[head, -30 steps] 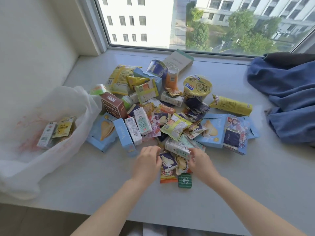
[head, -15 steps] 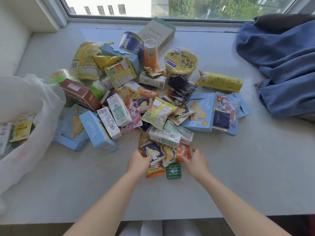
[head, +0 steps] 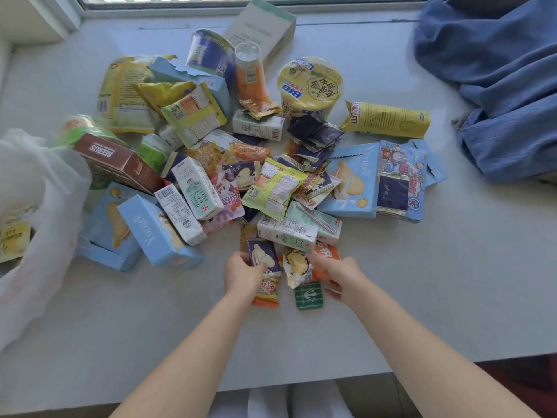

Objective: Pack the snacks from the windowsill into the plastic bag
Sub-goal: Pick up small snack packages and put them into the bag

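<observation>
Snacks (head: pixel 272 188) — cartons, blue boxes, noodle cups, foil packets — heaped loosely on the windowsill (head: pixel 422 282). A dark-blue packet (head: pixel 261 255) at the near edge is gripped by the left hand (head: pixel 241 274). The white translucent plastic bag (head: pixel 39 176) slumps open at far left, packets inside.

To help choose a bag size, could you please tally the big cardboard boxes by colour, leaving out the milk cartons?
Light blue boxes: 5
Brown box: 1
Grey box: 1
Total: 7
</observation>
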